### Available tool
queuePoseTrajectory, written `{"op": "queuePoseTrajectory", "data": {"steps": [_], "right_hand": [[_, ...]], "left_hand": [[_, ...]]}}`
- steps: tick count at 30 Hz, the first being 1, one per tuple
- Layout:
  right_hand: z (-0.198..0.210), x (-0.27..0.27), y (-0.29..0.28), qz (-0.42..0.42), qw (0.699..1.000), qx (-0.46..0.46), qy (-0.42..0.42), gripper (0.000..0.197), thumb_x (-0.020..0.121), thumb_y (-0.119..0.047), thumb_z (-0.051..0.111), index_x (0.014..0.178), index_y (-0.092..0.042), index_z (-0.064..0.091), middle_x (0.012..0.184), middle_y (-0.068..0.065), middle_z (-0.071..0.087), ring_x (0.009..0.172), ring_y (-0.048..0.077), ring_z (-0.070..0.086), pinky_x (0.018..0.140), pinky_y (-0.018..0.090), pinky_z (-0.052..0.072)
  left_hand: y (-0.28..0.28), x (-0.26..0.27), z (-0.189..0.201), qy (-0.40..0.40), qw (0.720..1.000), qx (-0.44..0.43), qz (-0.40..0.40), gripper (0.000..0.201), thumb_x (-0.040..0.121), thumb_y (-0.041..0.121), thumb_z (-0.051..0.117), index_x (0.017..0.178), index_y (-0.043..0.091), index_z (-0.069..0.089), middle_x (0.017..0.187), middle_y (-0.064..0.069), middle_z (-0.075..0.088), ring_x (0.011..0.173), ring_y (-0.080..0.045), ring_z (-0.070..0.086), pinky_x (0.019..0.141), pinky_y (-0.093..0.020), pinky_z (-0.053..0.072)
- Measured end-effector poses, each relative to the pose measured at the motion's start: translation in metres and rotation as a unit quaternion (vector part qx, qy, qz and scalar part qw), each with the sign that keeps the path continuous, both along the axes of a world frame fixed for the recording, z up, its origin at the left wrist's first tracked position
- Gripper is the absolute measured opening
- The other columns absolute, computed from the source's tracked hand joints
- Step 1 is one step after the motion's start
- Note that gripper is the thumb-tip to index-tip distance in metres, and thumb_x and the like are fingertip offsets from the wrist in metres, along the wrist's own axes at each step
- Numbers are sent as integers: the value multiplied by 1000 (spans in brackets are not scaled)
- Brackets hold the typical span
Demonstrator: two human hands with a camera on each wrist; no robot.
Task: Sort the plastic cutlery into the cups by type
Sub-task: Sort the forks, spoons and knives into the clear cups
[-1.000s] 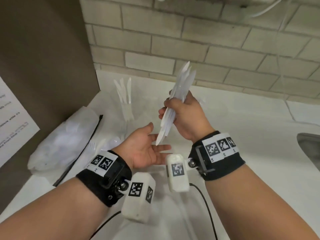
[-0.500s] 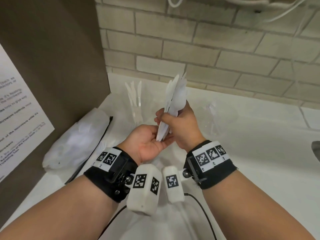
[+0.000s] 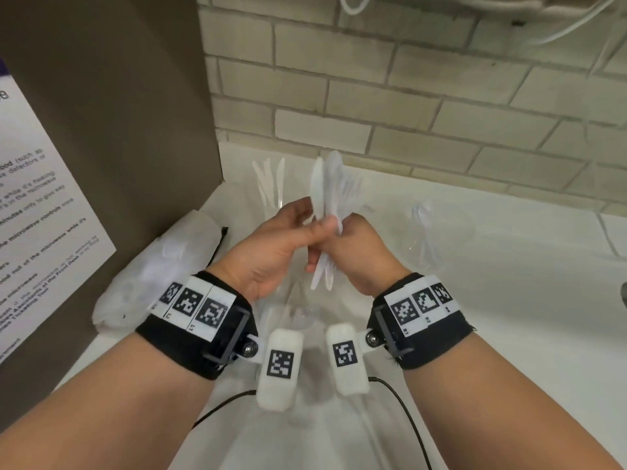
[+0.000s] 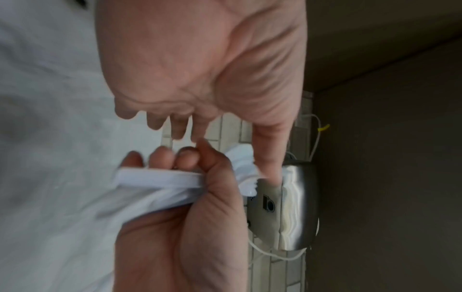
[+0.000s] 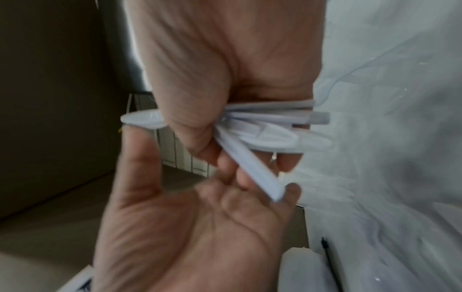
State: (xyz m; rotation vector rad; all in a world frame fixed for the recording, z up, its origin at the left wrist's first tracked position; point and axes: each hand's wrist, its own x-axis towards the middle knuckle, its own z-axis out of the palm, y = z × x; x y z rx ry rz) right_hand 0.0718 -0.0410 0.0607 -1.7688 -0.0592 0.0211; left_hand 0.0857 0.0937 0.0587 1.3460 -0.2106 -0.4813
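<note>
My right hand (image 3: 356,252) grips a bundle of white plastic cutlery (image 3: 334,188) upright over the counter; knife, spoon and fork heads fan out at its top. My left hand (image 3: 281,242) is against the bundle from the left, with straight fingers behind it and the thumb across its front. In the right wrist view the handles (image 5: 270,126) splay out below my right hand (image 5: 225,69), and one handle rests on the left fingers (image 5: 250,181). A clear cup of knives (image 3: 271,184) stands at the back left, and a clear cup (image 3: 427,232) with a spoon stands to the right.
A third clear cup (image 3: 298,317) stands under my hands. A clear plastic bag (image 3: 159,266) lies left, against a brown panel (image 3: 135,130) with a paper notice. A brick wall (image 3: 441,113) closes the back. A sink edge (image 3: 623,296) shows far right, and a black cable (image 3: 407,412) runs near me.
My left hand rose from under the bundle's lower tips to its middle and laid its thumb on it. The right hand brought the bundle upright and nearer.
</note>
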Motion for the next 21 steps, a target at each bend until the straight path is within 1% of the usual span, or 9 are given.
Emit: {"op": "queuePoseTrajectory", "data": {"steps": [2, 5, 7, 10, 12, 15, 17, 19, 21], "right_hand": [[-3, -3, 6, 71, 994, -78, 9, 15, 81, -4, 57, 69, -6, 65, 51, 8, 63, 67, 25, 68, 80, 38, 57], [-7, -4, 8, 116, 990, -75, 35, 10, 79, 2, 60, 86, 3, 68, 55, 11, 66, 72, 28, 70, 82, 34, 56], [-6, -8, 7, 130, 988, -61, 54, 9, 80, 4, 63, 89, 6, 64, 57, 11, 66, 67, 27, 68, 69, 25, 56], [-5, -16, 8, 141, 986, -55, 69, 5, 81, 6, 63, 84, 9, 60, 59, 14, 65, 59, 21, 64, 50, 13, 45], [-7, -17, 9, 133, 987, -33, 80, 14, 81, 2, 65, 87, 13, 60, 61, 15, 65, 61, 23, 63, 55, 20, 48], [-16, -19, 8, 116, 985, 22, 127, 9, 82, -8, 70, 84, -1, 65, 63, 10, 65, 65, 26, 66, 78, 45, 55], [-19, -22, 9, 108, 981, 35, 156, 11, 84, -14, 70, 80, -6, 63, 57, 8, 60, 56, 24, 61, 68, 43, 57], [-18, -24, 11, 95, 984, 13, 148, 22, 85, -16, 68, 66, -8, 60, 47, 6, 50, 46, 23, 48, 52, 32, 46], [-19, -23, 11, 89, 987, 9, 133, 38, 84, -13, 65, 48, -11, 53, 40, 6, 44, 41, 24, 39, 52, 32, 38]], "left_hand": [[-1, -3, 6, -33, 999, 18, -26, 75, 59, 37, 83, 123, 11, 54, 113, -8, 68, 99, -39, 59, 76, -45, 53], [-2, -5, 11, -55, 998, 12, 29, 69, 62, 20, 83, 123, 8, 54, 106, -12, 71, 95, -29, 69, 88, -66, 43], [-1, -3, 11, -73, 995, 22, 66, 61, 65, 16, 80, 119, 8, 53, 97, -11, 70, 87, -25, 71, 84, -60, 49], [-4, -2, 12, -98, 991, 72, 64, 37, 80, 16, 74, 110, 8, 56, 85, -10, 70, 78, -27, 69, 73, -49, 54], [-5, -2, 13, -106, 990, 74, 55, 28, 87, 16, 68, 111, 7, 57, 87, -11, 69, 78, -22, 69, 71, -38, 56], [-4, 0, 12, -108, 990, 54, 77, 34, 89, 21, 64, 119, 7, 54, 106, -15, 69, 89, -19, 70, 71, -26, 56], [-4, 1, 11, -103, 990, 38, 93, 37, 90, 22, 63, 122, 7, 53, 112, -14, 68, 95, -17, 69, 72, -20, 55], [-4, -1, 10, -104, 989, 33, 103, 37, 90, 22, 63, 122, 5, 53, 113, -14, 67, 95, -13, 67, 73, -17, 53], [-1, -2, 9, -110, 990, 23, 90, 39, 87, 24, 67, 120, 8, 55, 115, -12, 67, 102, -13, 66, 82, -20, 50]]}}
